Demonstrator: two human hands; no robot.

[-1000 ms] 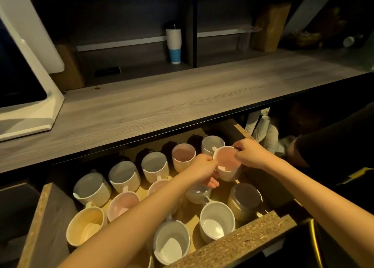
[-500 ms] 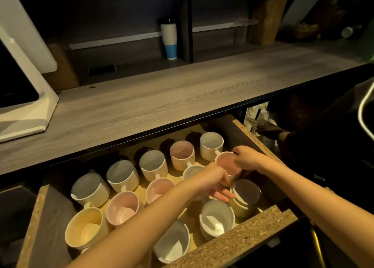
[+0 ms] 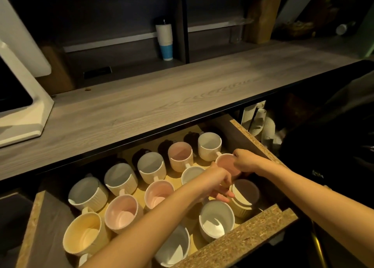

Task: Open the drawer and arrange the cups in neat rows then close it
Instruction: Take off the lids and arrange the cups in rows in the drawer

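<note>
The open chipboard-edged wooden drawer (image 3: pixel 232 245) sits under the grey wood-grain countertop (image 3: pixel 162 97) and holds ribbed ceramic mugs in loose rows. At 8 o'clock stands a cream-yellow ribbed mug (image 3: pixel 84 234), a pale pink ribbed mug (image 3: pixel 121 214) just beside it, and white ribbed mugs (image 3: pixel 151 167) further back. The left hand (image 3: pixel 217 181) reaches across at 4 o'clock, fingers loosely curled; whether it grips anything I cannot tell. At 3 o'clock the right hand (image 3: pixel 245 161) pinches the rim of a dusky pink mug (image 3: pixel 226 163) near the drawer's right wall.
</note>
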